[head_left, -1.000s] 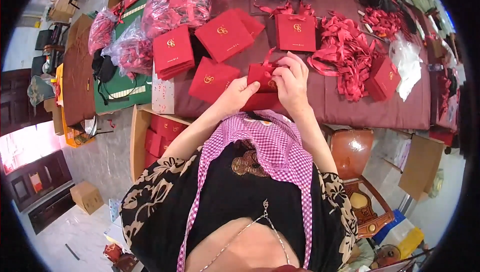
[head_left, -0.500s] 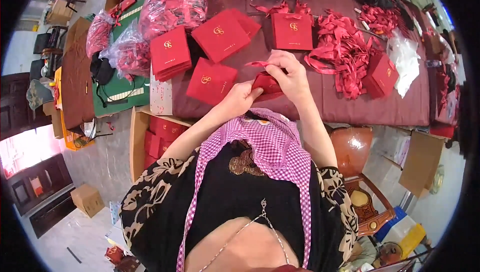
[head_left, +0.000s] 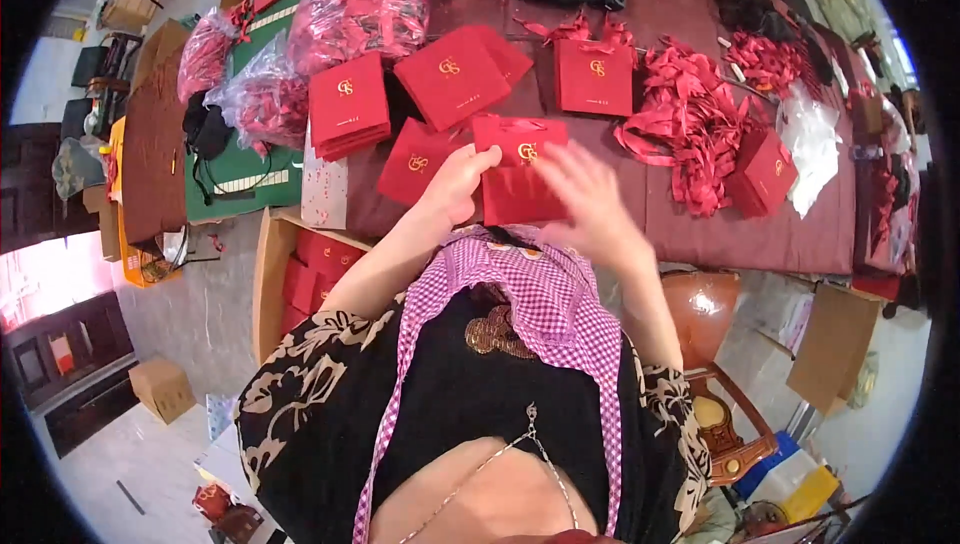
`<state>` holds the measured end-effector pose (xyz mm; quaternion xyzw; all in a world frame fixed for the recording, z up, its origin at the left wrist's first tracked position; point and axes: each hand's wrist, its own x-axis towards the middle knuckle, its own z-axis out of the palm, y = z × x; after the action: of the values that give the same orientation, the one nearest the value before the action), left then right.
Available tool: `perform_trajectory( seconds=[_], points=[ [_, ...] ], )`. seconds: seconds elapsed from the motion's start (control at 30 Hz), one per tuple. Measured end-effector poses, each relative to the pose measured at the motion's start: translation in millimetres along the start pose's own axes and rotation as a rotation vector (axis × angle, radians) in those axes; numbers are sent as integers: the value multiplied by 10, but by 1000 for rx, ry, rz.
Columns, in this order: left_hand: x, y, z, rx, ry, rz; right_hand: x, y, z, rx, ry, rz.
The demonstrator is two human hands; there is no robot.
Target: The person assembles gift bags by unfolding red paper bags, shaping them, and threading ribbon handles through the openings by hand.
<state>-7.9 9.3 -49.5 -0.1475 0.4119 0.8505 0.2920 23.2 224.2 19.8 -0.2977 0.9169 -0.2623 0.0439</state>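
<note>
A small red paper gift bag (head_left: 525, 202) with a gold emblem faces me at the table's near edge, a red ribbon across its top. My left hand (head_left: 452, 192) grips its upper left side, thumb on the front. On the bag's right side, my right hand (head_left: 598, 206) has its fingers stretched out, slightly blurred; whether the fingertips touch the paper I cannot tell. Just behind my left hand lies another red bag (head_left: 402, 166), partly covered. Beyond it are a stack of red bags (head_left: 347, 104) and a fanned group of them (head_left: 452, 84).
A bag with ribbon handles (head_left: 594, 84) sits farther back. To its right are a heap of red ribbons (head_left: 690, 129), a tilted red bag (head_left: 765, 176) and white plastic (head_left: 812, 149). Transparent sacks of ribbon (head_left: 355, 9) stand back left. A carton of red bags (head_left: 275, 284) is below the table edge.
The bag, half hidden and pinched between both hands before, now shows its front upright. My right hand has released the ribbon end and moved down, fingers spreading. The left keeps its hold.
</note>
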Motion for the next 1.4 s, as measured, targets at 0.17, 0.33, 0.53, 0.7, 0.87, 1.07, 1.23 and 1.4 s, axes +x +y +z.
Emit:
perform_trajectory(
  seconds=[0.17,0.33,0.53,0.7,0.87,1.07,1.23,1.4],
  points=[
    [72,102,-51,-156,-248,-169,-103,80,616,92,277,98],
    [188,36,-56,471,142,218,-38,309,694,1265,687,596],
    [330,-38,-191,708,276,568,2,415,645,1668,753,703],
    [235,38,-158,539,410,529,29,445,635,1857,848,777],
    [198,26,-148,14,64,-123,37,419,756,1851,826,799],
    [402,-124,-226,42,94,180,-143,619,869,1661,735,735],
    [775,-59,-1,654,135,191,-87,1176,624,819,478,683],
    [1501,554,806,804,160,541,449,1987,339,686,734,607]
  ],
)
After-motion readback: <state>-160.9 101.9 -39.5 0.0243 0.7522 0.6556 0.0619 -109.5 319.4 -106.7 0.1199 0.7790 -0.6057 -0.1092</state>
